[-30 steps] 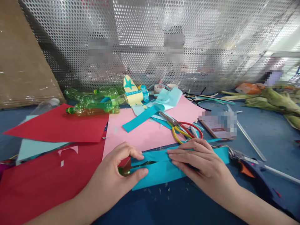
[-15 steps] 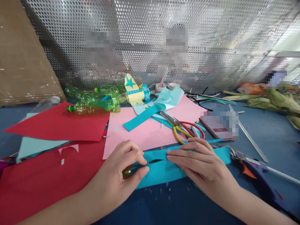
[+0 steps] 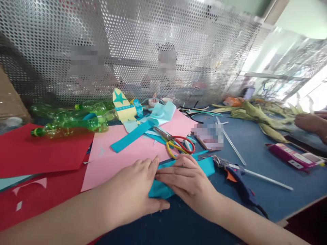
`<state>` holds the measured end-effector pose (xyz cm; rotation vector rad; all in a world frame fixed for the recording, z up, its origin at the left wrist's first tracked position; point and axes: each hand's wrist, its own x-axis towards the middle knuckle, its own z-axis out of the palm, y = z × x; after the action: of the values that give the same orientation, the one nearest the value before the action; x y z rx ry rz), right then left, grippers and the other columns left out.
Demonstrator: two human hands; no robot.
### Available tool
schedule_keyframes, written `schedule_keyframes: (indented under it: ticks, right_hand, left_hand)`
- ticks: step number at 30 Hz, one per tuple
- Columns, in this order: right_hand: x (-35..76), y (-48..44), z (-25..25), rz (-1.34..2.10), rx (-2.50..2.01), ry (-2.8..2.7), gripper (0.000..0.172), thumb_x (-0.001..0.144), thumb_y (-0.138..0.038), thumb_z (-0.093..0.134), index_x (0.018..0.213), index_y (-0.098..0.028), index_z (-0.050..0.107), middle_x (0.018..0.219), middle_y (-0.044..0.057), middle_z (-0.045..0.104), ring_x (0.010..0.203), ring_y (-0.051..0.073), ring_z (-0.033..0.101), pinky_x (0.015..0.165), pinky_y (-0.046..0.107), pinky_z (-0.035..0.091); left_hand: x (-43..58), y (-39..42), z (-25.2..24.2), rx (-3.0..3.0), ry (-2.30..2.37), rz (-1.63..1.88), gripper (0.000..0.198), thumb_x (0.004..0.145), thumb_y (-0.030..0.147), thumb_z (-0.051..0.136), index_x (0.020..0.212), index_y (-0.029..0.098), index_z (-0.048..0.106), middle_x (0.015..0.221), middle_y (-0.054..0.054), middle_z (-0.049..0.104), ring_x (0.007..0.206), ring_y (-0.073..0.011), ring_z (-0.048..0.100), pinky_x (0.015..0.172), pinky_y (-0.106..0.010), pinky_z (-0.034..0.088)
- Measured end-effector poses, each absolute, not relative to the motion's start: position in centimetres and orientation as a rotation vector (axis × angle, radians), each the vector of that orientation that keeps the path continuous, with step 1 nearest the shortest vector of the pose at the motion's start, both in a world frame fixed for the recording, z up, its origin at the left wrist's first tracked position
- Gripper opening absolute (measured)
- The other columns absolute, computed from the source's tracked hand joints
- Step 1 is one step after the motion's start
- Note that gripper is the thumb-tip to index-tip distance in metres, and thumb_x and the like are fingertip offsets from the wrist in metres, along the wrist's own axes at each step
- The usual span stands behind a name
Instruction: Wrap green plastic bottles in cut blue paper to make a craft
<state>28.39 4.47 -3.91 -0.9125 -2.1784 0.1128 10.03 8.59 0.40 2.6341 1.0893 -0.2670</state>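
A bright blue strip of paper [image 3: 207, 166] lies near the table's front, its left part bulging up under both hands. My left hand [image 3: 135, 190] is curled over that left end, its thumb stretched along the table at the paper's near edge; most of its fingertips are hidden. My right hand [image 3: 190, 180] lies over the paper with its fingers flat and close together, their tips near my left hand's fingers. Whatever is beneath the paper is hidden. Just beyond my right hand are scissors [image 3: 176, 139] with red and yellow handles.
A glue gun [image 3: 238, 182] with a clear stick lies right of the paper. Green bottles [image 3: 74, 126], red card [image 3: 43, 149], pink card [image 3: 102, 160] and a paper-decorated bottle [image 3: 122, 110] are behind. Another person's hand [image 3: 310, 124] is at far right, near a magenta package [image 3: 293, 156].
The view has swung right. My left hand has rolled over the paper, its thumb moving away from its pinch; the green rounded object in its palm is now hidden. My hands are closer together.
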Motion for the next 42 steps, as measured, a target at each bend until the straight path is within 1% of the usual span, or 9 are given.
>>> schedule_keyframes:
  ticks: [3, 6, 9, 15, 19, 24, 28, 36, 42]
  right_hand:
    - [28.3, 4.4, -4.1, 0.113, -0.906, -2.161, 0.016, 0.094, -0.013, 0.059, 0.106, -0.020, 0.067, 0.110, -0.001, 0.075, 0.085, 0.016, 0.061, 0.095, 0.037, 0.041]
    - [28.3, 4.5, -4.2, 0.127, -0.899, -2.134, 0.014, 0.093, -0.013, 0.059, 0.103, -0.019, 0.067, 0.107, 0.001, 0.076, 0.085, 0.015, 0.062, 0.089, 0.034, 0.045]
    - [28.4, 4.5, -4.2, 0.118, -0.896, -2.119, 0.011, 0.093, -0.013, 0.060, 0.101, -0.018, 0.066, 0.103, 0.002, 0.077, 0.083, 0.015, 0.064, 0.086, 0.033, 0.046]
    - [28.5, 4.7, -3.5, 0.096, -0.944, -2.113, 0.005, 0.091, -0.017, 0.064, 0.093, -0.021, 0.065, 0.092, -0.002, 0.077, 0.077, 0.015, 0.061, 0.079, 0.033, 0.046]
    - [29.1, 5.1, -3.0, 0.166, -0.904, -2.205, 0.006, 0.094, -0.018, 0.060, 0.093, -0.021, 0.065, 0.098, 0.000, 0.076, 0.085, 0.015, 0.065, 0.089, 0.035, 0.044]
    - [30.5, 5.4, -2.5, 0.242, -0.993, -2.291, 0.011, 0.097, -0.021, 0.056, 0.102, -0.024, 0.064, 0.104, 0.001, 0.074, 0.097, 0.015, 0.066, 0.107, 0.042, 0.034]
    - [31.5, 5.5, -2.1, 0.279, -1.134, -2.259, 0.008, 0.091, -0.025, 0.065, 0.099, -0.026, 0.066, 0.100, 0.001, 0.073, 0.098, 0.018, 0.066, 0.109, 0.045, 0.031]
    - [31.8, 5.7, -1.9, 0.323, -1.182, -2.222, 0.010, 0.091, -0.027, 0.065, 0.100, -0.023, 0.064, 0.101, 0.002, 0.073, 0.100, 0.020, 0.065, 0.101, 0.041, 0.040]
    - [33.6, 5.8, -1.8, 0.299, -1.306, -2.266, 0.032, 0.085, -0.042, 0.070, 0.112, -0.026, 0.064, 0.113, 0.004, 0.071, 0.111, 0.025, 0.062, 0.112, 0.054, 0.026]
  left_hand:
    - [9.6, 8.0, -0.4, 2.761, 1.153, -0.297, 0.071, 0.087, 0.054, 0.057, 0.139, 0.007, 0.046, 0.143, -0.024, 0.048, 0.129, -0.0378, 0.049, 0.103, -0.050, 0.043]
    - [9.4, 7.6, -0.5, 2.784, 1.174, -0.288, 0.068, 0.089, 0.053, 0.054, 0.138, 0.007, 0.047, 0.139, -0.024, 0.053, 0.124, -0.0364, 0.055, 0.098, -0.048, 0.048]
    - [9.7, 7.7, 0.1, 2.723, 1.180, -0.317, 0.065, 0.089, 0.050, 0.057, 0.138, 0.008, 0.047, 0.130, -0.022, 0.061, 0.115, -0.0339, 0.062, 0.091, -0.045, 0.053]
    - [10.0, 7.6, 0.5, 2.682, 1.210, -0.264, 0.065, 0.085, 0.047, 0.065, 0.136, 0.011, 0.050, 0.116, -0.019, 0.069, 0.104, -0.0333, 0.067, 0.084, -0.044, 0.056]
    - [9.6, 7.2, -0.2, 2.759, 1.172, -0.222, 0.063, 0.088, 0.049, 0.060, 0.139, 0.016, 0.046, 0.121, -0.016, 0.068, 0.108, -0.0314, 0.065, 0.085, -0.043, 0.056]
    - [9.6, 7.5, -0.5, 2.796, 1.145, -0.227, 0.061, 0.090, 0.048, 0.057, 0.140, 0.015, 0.046, 0.131, -0.016, 0.062, 0.114, -0.0308, 0.063, 0.088, -0.042, 0.056]
    - [9.5, 8.0, -0.4, 2.734, 1.123, -0.221, 0.063, 0.090, 0.049, 0.056, 0.143, 0.016, 0.043, 0.134, -0.016, 0.060, 0.117, -0.0318, 0.061, 0.089, -0.043, 0.056]
    - [9.1, 8.3, -0.5, 2.630, 1.125, -0.090, 0.047, 0.099, 0.039, 0.042, 0.141, 0.019, 0.047, 0.130, -0.012, 0.064, 0.113, -0.0301, 0.063, 0.089, -0.049, 0.054]
    - [9.1, 8.2, -0.4, 2.619, 1.129, 0.049, 0.042, 0.098, 0.035, 0.041, 0.136, 0.021, 0.054, 0.122, -0.011, 0.068, 0.104, -0.0296, 0.067, 0.082, -0.046, 0.058]
